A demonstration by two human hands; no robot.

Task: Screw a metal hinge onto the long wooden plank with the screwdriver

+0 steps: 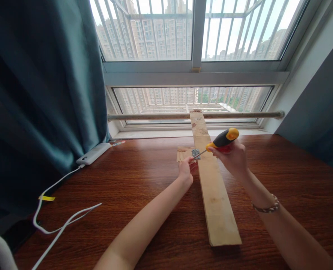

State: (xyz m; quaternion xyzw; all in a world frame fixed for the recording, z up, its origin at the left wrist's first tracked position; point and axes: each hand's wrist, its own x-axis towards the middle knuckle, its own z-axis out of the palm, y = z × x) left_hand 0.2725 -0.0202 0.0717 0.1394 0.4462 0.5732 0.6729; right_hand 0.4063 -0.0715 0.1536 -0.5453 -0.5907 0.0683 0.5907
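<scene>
A long wooden board (215, 191) lies on the brown table, its far end reaching the window rail. At its left edge a small metal hinge (195, 153) spans the board and a short wood piece (182, 153). My right hand (234, 156) is closed round a screwdriver (224, 138) with a yellow and black handle, tilted so its shaft points down-left to the hinge. Beside the hinge, my left hand (186, 168) has its fingers pinched close to the screwdriver's tip. Whatever is between those fingers is too small to make out.
A white power bank (93, 153) with a white cable (54, 183) lies at the table's left, by a dark blue curtain (48, 75). A yellow tag (47, 198) sits near the cable. Behind the table, a metal rail (155, 116) crosses before the window.
</scene>
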